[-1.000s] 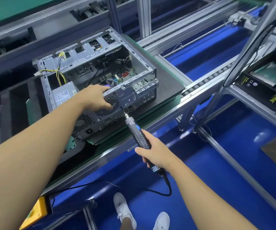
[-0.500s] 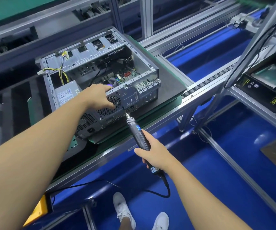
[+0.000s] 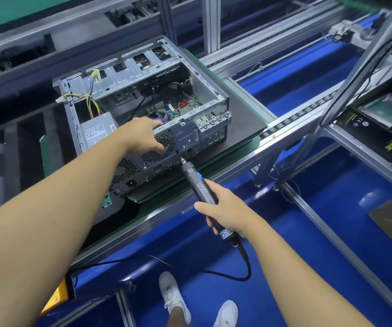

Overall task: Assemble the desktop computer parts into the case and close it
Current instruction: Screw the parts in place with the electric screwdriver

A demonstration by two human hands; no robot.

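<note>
Fingers (image 3: 158, 146) of left hand (image 3: 143, 135) are curled over the rear edge of the open case (image 3: 211, 100), steadying it on the pallet (image 3: 244, 123). Electric screwdriver (image 3: 199, 182) is gripped in right hand (image 3: 225, 213), bit set to the rear panel, likely for fastening.

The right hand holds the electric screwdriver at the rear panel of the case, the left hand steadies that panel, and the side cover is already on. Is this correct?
Not quite. The head view shows the case open, with no side cover on: the motherboard and yellow cables lie exposed. The right hand, electric screwdriver, left hand and rear panel are as stated.
</note>
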